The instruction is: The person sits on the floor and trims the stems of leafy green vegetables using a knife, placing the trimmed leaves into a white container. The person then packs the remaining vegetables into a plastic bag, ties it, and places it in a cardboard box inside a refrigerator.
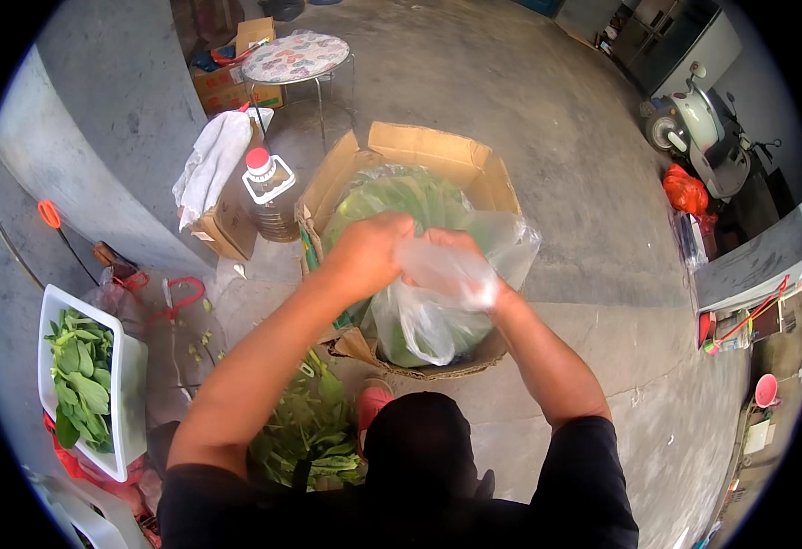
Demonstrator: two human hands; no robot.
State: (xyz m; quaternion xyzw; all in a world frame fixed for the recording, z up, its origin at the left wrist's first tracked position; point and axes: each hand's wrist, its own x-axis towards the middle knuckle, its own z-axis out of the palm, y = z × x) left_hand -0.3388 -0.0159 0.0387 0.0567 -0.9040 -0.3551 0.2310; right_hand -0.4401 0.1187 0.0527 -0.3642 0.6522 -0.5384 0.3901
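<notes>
A cardboard box (435,143) stands open in front of me on the concrete floor. Inside it sits a clear plastic bag (435,312), with green leafy vegetables (404,189) showing through its film. Both hands meet above the bag. My left hand (377,240) is closed around a gathered part of the film. My right hand (454,241), close beside it, also grips the film, and a loose fold covers part of that hand and wrist. One bag handle hangs toward the box's near edge. How the film lies between the fingers is partly hidden.
A white bin (137,364) of leafy greens stands at left. Loose greens (312,432) lie beside my foot. Left of the box are a large plastic jug (274,206) and a cloth-draped carton (226,223). Beyond is a round stool (297,56); a scooter (696,130) is parked at right.
</notes>
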